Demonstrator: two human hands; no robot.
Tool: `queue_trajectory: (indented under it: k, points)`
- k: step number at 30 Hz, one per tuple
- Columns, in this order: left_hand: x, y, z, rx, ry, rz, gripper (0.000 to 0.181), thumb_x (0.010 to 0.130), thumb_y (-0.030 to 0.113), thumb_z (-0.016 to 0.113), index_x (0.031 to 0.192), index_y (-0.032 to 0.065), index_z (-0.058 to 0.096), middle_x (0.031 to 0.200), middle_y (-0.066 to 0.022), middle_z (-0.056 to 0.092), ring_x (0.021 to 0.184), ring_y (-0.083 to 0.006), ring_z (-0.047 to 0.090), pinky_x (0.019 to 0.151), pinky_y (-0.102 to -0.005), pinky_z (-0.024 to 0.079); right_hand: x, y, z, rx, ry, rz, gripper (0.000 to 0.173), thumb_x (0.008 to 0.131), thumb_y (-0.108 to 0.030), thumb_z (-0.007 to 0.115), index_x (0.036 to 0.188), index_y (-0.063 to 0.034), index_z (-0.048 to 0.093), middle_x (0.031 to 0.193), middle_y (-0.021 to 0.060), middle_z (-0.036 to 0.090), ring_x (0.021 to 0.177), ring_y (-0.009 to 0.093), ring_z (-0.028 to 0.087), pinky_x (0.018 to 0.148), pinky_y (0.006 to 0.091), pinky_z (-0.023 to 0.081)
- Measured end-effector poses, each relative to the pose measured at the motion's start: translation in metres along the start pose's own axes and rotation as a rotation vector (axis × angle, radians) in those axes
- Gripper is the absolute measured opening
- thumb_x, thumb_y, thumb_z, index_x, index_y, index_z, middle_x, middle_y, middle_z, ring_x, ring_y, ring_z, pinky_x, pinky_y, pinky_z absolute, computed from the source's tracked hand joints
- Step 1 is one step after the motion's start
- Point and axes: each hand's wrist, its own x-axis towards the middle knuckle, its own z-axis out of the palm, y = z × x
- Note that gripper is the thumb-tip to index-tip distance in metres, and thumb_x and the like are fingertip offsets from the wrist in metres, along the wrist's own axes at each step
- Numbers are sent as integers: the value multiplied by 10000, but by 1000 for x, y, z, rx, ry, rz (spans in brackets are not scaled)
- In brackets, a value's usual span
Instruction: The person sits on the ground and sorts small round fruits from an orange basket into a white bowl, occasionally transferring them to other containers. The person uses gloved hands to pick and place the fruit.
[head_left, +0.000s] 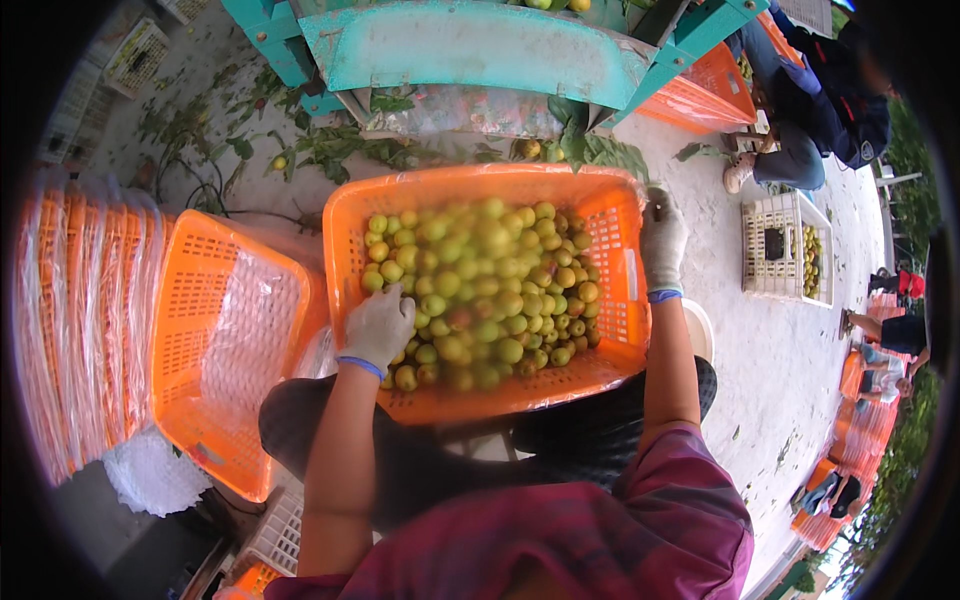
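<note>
An orange plastic crate (480, 409) of small round yellow-green fruits, like plums (540, 304), is in front of me at my knees. My right hand (664, 244), in a pale work glove, grips the crate's right rim near the far corner. My left hand (380, 321), gloved the same way, reaches over the left side with curled fingers against the fruits; whether it holds one is hidden. A blurred patch covers the middle of the pile.
An orange crate (176, 322) with a clear plastic liner leans at left, beside a stack of lined crates (90, 315). A turquoise metal machine (480, 45) stands ahead above scattered leaves (337, 146). At right are a white crate (769, 255) of fruit and a seated person (802, 120).
</note>
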Motion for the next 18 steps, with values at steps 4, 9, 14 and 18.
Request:
queue_trajectory:
  k: [4,9,14,18]
  points:
    - [-4,9,1,-10,-43,-16,327,917,290,427,1054,62,616,917,-204,669,878,-395,644,765,-514,514,-18,54,132,-276,-297,10,392,832,-265,640,1174,-75,623,984,201,691,924,351,675,770,475,524]
    - [-7,6,0,-5,-32,-79,328,905,304,422,1044,77,613,937,-206,672,882,-415,644,777,-539,505,-18,59,174,-340,-468,122,507,780,-370,677,1191,-83,602,1037,161,680,931,318,667,802,437,528]
    - [5,6,0,24,-63,-53,374,922,310,398,1100,63,616,957,-219,684,903,-408,653,798,-531,505,-27,79,102,342,-953,39,449,897,-401,571,1270,-152,565,1054,83,657,822,177,629,647,312,520]
    - [2,6,-5,15,-87,-91,388,933,312,383,1128,59,604,962,-218,685,939,-400,646,817,-525,497,-65,24,33,1333,-1187,427,448,1000,-414,465,1280,-71,527,1139,93,620,826,220,633,633,295,516]
